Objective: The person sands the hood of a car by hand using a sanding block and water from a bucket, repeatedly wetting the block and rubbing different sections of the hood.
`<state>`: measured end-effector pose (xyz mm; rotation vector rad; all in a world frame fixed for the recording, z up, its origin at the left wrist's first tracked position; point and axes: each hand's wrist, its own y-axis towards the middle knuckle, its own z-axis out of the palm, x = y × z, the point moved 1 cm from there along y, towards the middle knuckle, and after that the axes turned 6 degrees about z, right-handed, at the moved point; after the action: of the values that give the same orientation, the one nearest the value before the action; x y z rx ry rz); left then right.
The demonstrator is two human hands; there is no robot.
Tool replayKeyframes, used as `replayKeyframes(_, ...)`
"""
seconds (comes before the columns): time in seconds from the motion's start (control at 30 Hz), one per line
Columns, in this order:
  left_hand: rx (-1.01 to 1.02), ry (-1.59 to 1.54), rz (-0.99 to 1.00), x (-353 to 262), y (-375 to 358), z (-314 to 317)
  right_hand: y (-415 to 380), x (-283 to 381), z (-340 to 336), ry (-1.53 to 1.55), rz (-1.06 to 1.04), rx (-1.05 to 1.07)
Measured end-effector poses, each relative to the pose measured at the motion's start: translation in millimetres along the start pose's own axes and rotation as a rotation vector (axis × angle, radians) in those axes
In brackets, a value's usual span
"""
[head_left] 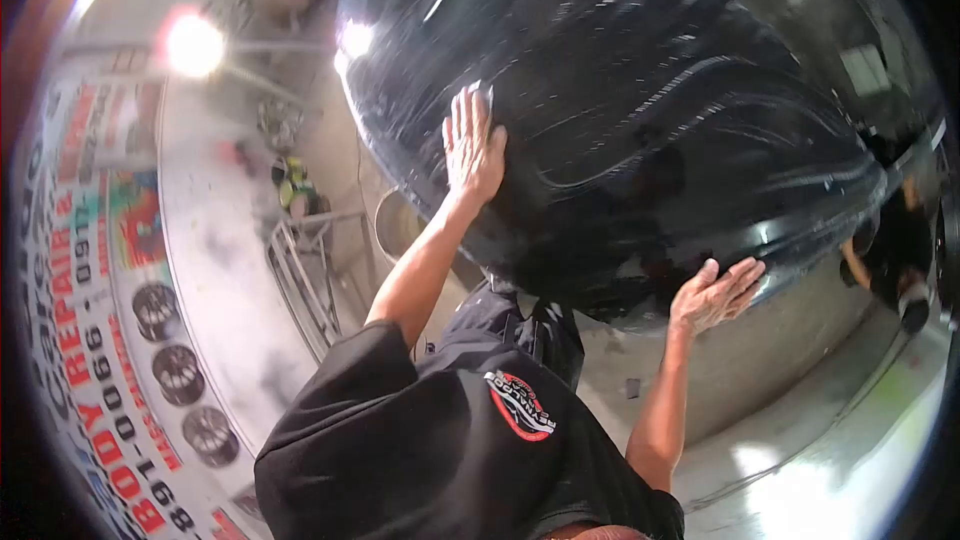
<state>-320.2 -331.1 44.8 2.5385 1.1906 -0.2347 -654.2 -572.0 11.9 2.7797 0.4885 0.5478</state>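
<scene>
A large glossy black car body panel (610, 70), which looks like a hood, fills the upper middle of the head view. White streaks and curved smears mark its surface. My left hand (474, 145) lies flat on the panel near its left edge, fingers stretched out. A small pale patch shows at its fingertips; I cannot make out what it is. Down at the panel's lower right edge, my right hand (715, 298) rests with its fingers extended and thumb apart. Nothing shows gripped in either hand.
Beyond the panel's right end, another person (895, 240) in dark clothes is partly visible. A metal frame stand (305, 275) stands at left, beside a wall banner (110, 340) with lettering and wheel pictures. A bright lamp (195, 45) shines at upper left. A cable (790, 460) trails across the floor.
</scene>
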Motion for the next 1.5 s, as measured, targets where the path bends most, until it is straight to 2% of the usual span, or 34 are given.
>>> replayKeyframes(0.03,0.033,0.026,-0.093,2.6,12.5,-5.0,-0.7,-4.3,5.3,-0.017,-0.010,-0.015)
replayKeyframes(0.13,-0.038,-0.033,-0.108,1.6,1.2,0.1,0.0,-12.3,8.2,-0.070,0.001,0.016)
replayKeyframes(0.2,-0.019,-0.138,-0.033,-14.0,-54.2,-5.5,3.0,-4.2,3.3,-0.096,0.013,0.033)
replayKeyframes(0.27,-0.018,-0.231,-0.014,-26.0,-139.4,22.9,1.7,-2.7,2.2,-0.103,0.008,0.032)
replayKeyframes(0.3,0.050,-0.291,-0.063,-26.9,-173.0,35.4,2.8,2.2,-0.1,-0.112,0.033,0.042)
replayKeyframes(0.37,0.012,-0.332,-0.168,3.8,-161.4,19.6,2.9,5.7,-2.4,-0.098,0.013,0.030)
replayKeyframes(0.4,-0.171,-0.240,-0.231,31.6,-141.7,24.9,3.9,3.4,-0.1,-0.107,-0.002,0.016)
replayKeyframes(0.47,-0.367,-0.178,-0.351,102.0,-90.7,29.4,5.8,-1.9,5.9,-0.107,-0.036,-0.004)
replayKeyframes(0.53,-0.432,-0.230,-0.484,157.9,-47.5,22.4,6.9,-3.0,5.1,-0.098,-0.074,-0.014)
replayKeyframes(0.57,-0.428,-0.245,-0.479,170.6,-41.4,22.8,5.7,-3.4,4.3,-0.095,-0.067,-0.019)
replayKeyframes(0.63,-0.441,-0.249,-0.439,169.3,-49.8,26.4,4.1,2.3,2.0,-0.082,-0.045,-0.032)
replayKeyframes(0.7,-0.496,-0.339,-0.406,125.9,-88.2,29.1,4.8,8.8,0.6,-0.091,-0.036,-0.024)
replayKeyframes(0.77,-0.385,-0.291,-0.445,83.1,-135.5,44.6,5.5,1.3,3.2,-0.111,-0.064,-0.030)
replayKeyframes(0.83,-0.370,-0.275,-0.390,94.2,-134.1,40.9,8.3,-1.8,6.0,-0.098,-0.078,-0.050)
replayKeyframes(0.93,-0.588,-0.189,-0.372,222.6,-45.8,41.7,3.6,2.0,1.4,-0.089,-0.076,-0.046)
replayKeyframes(0.97,-0.523,-0.397,-0.610,254.7,-11.3,17.9,5.1,1.0,1.9,-0.083,-0.092,-0.051)
replayKeyframes(1.0,-0.384,-0.587,-0.658,280.3,6.3,3.3,7.1,1.4,3.1,-0.072,-0.106,-0.060)
replayKeyframes(1.03,-0.382,-0.561,-0.633,285.7,7.1,4.5,10.3,-1.8,4.6,-0.072,-0.114,-0.060)
replayKeyframes(1.1,-0.510,-0.401,-0.491,258.4,-20.4,15.5,9.1,-4.8,5.9,-0.058,-0.116,-0.057)
replayKeyframes(1.17,-0.509,-0.405,-0.442,196.0,-62.4,19.6,9.9,-0.8,4.1,-0.079,-0.111,-0.049)
replayKeyframes(1.23,-0.400,-0.359,-0.495,153.4,-103.5,40.5,8.2,2.5,3.2,-0.072,-0.113,-0.066)
replayKeyframes(1.33,-0.514,-0.404,-0.444,195.2,-63.0,21.3,8.4,2.8,4.1,-0.076,-0.125,-0.096)
replayKeyframes(1.37,-0.634,-0.206,-0.380,230.4,-36.3,24.3,7.1,2.0,3.9,-0.075,-0.128,-0.090)
replayKeyframes(1.4,-0.533,-0.455,-0.510,257.1,-10.2,3.3,8.7,-2.0,4.4,-0.076,-0.132,-0.085)
replayKeyframes(1.43,-0.487,-0.542,-0.664,281.2,10.2,1.9,9.8,-2.9,6.1,-0.072,-0.133,-0.086)
replayKeyframes(1.5,-0.442,-0.452,-0.544,289.7,12.3,6.3,8.4,-2.1,5.4,-0.058,-0.116,-0.082)
